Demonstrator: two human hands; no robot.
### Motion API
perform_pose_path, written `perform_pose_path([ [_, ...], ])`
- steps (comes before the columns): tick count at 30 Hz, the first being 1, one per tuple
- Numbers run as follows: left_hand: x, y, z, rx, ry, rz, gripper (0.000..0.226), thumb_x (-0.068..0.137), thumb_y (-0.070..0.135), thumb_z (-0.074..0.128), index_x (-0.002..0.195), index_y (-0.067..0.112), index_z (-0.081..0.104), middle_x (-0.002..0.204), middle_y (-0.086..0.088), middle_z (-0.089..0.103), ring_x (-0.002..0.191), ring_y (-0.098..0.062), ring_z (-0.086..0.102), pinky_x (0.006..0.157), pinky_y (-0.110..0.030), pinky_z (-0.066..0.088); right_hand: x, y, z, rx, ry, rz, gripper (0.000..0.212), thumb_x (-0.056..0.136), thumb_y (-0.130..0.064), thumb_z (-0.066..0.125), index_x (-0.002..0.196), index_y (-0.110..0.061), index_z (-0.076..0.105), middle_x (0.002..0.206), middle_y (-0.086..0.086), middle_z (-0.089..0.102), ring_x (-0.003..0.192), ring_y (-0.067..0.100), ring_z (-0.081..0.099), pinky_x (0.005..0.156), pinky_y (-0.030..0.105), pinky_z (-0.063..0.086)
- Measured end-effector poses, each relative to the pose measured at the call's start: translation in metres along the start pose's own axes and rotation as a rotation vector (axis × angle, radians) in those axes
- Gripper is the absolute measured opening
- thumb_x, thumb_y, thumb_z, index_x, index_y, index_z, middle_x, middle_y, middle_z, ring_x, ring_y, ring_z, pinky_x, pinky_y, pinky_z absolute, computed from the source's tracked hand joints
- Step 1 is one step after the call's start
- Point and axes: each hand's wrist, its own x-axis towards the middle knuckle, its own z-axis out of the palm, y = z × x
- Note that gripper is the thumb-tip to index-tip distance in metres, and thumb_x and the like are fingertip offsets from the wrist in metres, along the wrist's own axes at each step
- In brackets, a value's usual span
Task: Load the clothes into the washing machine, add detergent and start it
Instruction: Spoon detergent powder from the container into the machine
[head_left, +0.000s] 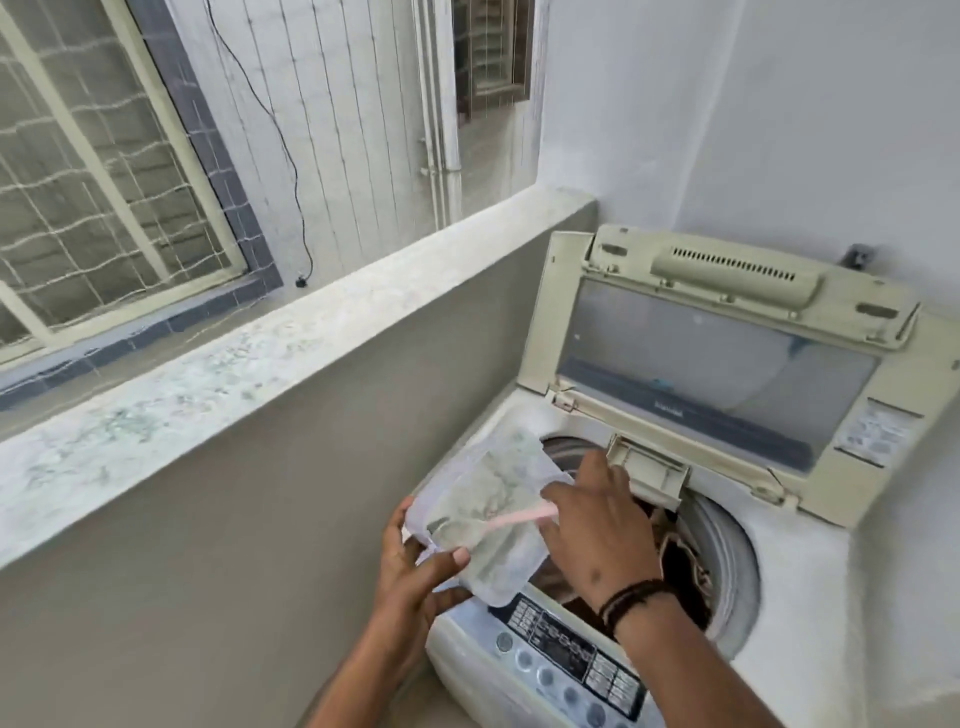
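Washer (795, 597) is standing against the wall with its lid (717, 374) propped upright, exposing the drum opening. Clothes (680, 561) are lying inside the drum, dark and patterned, partly hidden by the right arm. Left hand (415, 566) is gripping a clear tub (483, 514) of pale powder from below, fingers closed around its near corner, tilting it over the washer's front left edge. Right hand (597, 525) is pinching a pink scoop (519, 517) handle inside the tub, fingers closed on it. Small tray (649, 467) is sitting open at the drum's rear rim, just beyond the right hand. Panel (571, 654) is showing at the front, below the tub
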Motion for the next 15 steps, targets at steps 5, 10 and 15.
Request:
perform_pose_path([
  [5, -0.012, -0.006, 0.0, 0.039, 0.052, 0.035, 0.09, 0.047, 0.023, 0.085, 0.128, 0.04, 0.049, 0.124, 0.001, 0.066, 0.106, -0.021, 0.069, 0.085, -0.059, 0.056, 0.002, 0.008, -0.001, 0.165, -0.026, -0.097, 0.011, 0.086, -0.039, 0.07, 0.093, -0.032, 0.066, 0.103, -0.006, 0.037, 0.1, 0.013, 0.043, 0.08, 0.021, 0.05],
  [10, -0.012, -0.009, -0.015, 0.061, 0.071, 0.019, 0.093, 0.05, 0.026, 0.085, 0.132, 0.042, 0.046, 0.134, -0.009, 0.057, 0.113, -0.027, 0.066, 0.083, -0.052, 0.057, -0.001, 0.005, -0.002, 0.402, -0.017, -0.273, 0.01, 0.09, -0.036, 0.065, 0.094, -0.028, 0.069, 0.09, -0.009, 0.064, 0.079, 0.008, 0.057, 0.068, 0.025, 0.048],
  [15, -0.013, -0.008, -0.02, 0.111, -0.01, 0.013, 0.097, 0.054, 0.026, 0.082, 0.141, 0.037, 0.041, 0.137, -0.012, 0.058, 0.114, -0.035, 0.065, 0.083, -0.053, 0.054, -0.012, 0.003, 0.008, 0.53, -0.011, -0.402, 0.03, 0.094, -0.024, 0.056, 0.122, -0.027, 0.068, 0.085, -0.007, 0.067, 0.079, 0.008, 0.059, 0.072, 0.026, 0.052],
])
